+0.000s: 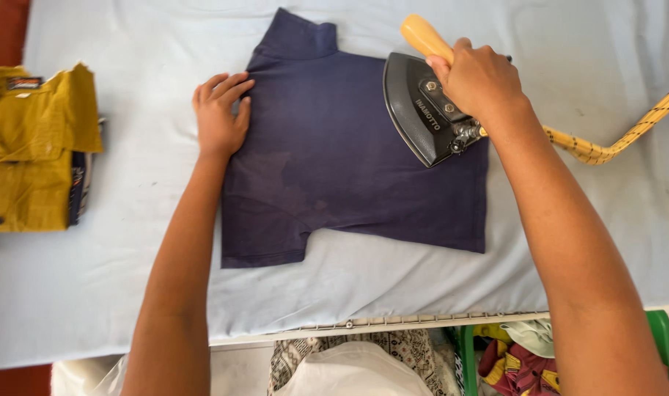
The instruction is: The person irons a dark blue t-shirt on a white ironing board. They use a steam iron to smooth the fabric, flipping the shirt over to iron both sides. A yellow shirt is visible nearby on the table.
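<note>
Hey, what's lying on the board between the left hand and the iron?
Only the flat navy t-shirt spans the stretch between the left hand and the iron; nothing else lies on it, as the head view shows.

A pale blue cloth [92, 293] covers the desk; red floor [4, 29] shows at upper left, under even daylight.

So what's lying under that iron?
The iron, gripped by the right hand, rests on a folded navy shirt spread over a pale blue cloth. The left hand presses the shirt's edge. The fabric directly beneath the iron is hidden.
</note>
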